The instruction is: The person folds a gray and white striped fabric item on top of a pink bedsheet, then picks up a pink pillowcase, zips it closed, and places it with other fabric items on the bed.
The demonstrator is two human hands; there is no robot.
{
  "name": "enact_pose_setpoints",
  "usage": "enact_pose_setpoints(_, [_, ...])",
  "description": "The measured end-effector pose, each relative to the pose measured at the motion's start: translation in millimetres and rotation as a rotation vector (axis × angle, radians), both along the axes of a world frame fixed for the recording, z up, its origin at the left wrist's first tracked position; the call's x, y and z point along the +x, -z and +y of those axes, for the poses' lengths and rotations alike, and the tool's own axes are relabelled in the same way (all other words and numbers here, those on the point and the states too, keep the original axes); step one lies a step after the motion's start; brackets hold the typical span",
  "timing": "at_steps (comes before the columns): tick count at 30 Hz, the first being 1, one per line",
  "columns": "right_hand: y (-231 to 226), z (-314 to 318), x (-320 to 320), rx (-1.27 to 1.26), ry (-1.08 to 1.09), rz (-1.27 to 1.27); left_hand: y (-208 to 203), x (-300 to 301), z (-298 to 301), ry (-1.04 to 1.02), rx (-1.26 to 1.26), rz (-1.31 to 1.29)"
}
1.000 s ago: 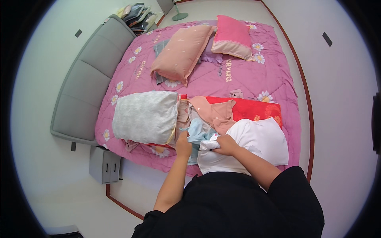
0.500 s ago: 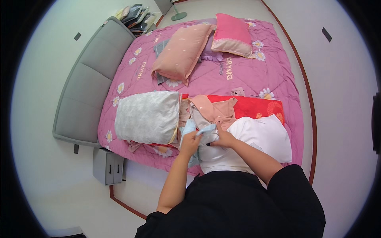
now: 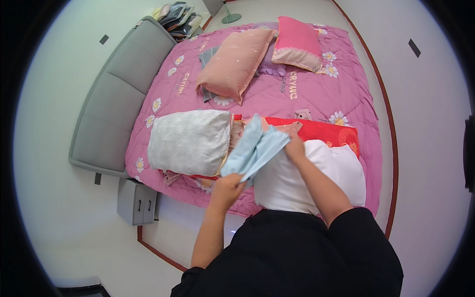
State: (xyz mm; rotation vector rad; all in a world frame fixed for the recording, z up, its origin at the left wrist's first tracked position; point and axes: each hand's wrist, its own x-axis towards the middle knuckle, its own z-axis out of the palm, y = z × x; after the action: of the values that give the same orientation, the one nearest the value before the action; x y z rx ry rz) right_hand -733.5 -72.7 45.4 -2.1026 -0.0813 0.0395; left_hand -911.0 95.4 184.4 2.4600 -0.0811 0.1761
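Note:
Stretched between both hands is a light blue cloth (image 3: 257, 147), perhaps a garment, slightly blurred and lifted above the bed. My left hand (image 3: 227, 190) is closed on its near lower corner. At its right end, my right hand (image 3: 296, 147) grips the edge; some of those fingers are hidden. Beneath and to the right lies a white cloth (image 3: 316, 178), bunched against my body. A folded pale grey blanket (image 3: 190, 142) sits to the left. Behind the blue cloth, a peach-pink garment (image 3: 296, 128) shows partly, lying over a red fabric piece (image 3: 324, 132).
The pink quilt (image 3: 247, 106) with daisies covers the bed. A peach pillow (image 3: 235, 64) and a bright pink pillow (image 3: 298, 44) lie at the far side. The grey headboard (image 3: 118, 94) stands left, with a grey nightstand (image 3: 136, 202) nearby. Bagged clothes (image 3: 180, 21) are piled at the far left.
The blue cloth, bunched low between my hands before, is now raised and spread wider. My right hand has moved right and up, my left slightly left and down. The view has shifted slightly.

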Motion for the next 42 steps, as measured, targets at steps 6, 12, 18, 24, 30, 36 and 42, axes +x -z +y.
enact_pose_setpoints(6, [-90, -23, 13, 0.048, -0.03, -0.21, 59, -25, 33, -0.297, 0.141, -0.087])
enact_pose_setpoints(12, [-38, -24, -19, 0.103, 0.029, -0.042, 142, -32, 6, -0.257, 0.054, 0.345])
enact_pose_setpoints(18, [-25, -22, -36, 0.175, -0.093, 0.011, 166, -44, 9, -0.421, 0.053, 0.301])
enact_pose_setpoints(24, [-21, -15, -44, 0.195, -0.126, -0.031, 177, -65, 30, -0.598, 0.215, 0.178])
enact_pose_setpoints(30, [-18, -7, -44, 0.246, -0.115, 0.097, 159, -69, 16, -0.594, 0.16, 0.069])
enact_pose_setpoints(36, [-10, 0, -60, 0.123, -0.259, -0.019, 106, -25, -5, -0.462, 0.2, -0.214])
enact_pose_setpoints(42, [-8, 13, -75, 0.062, -0.274, -0.003, 76, 11, -41, -0.209, 0.177, -0.102])
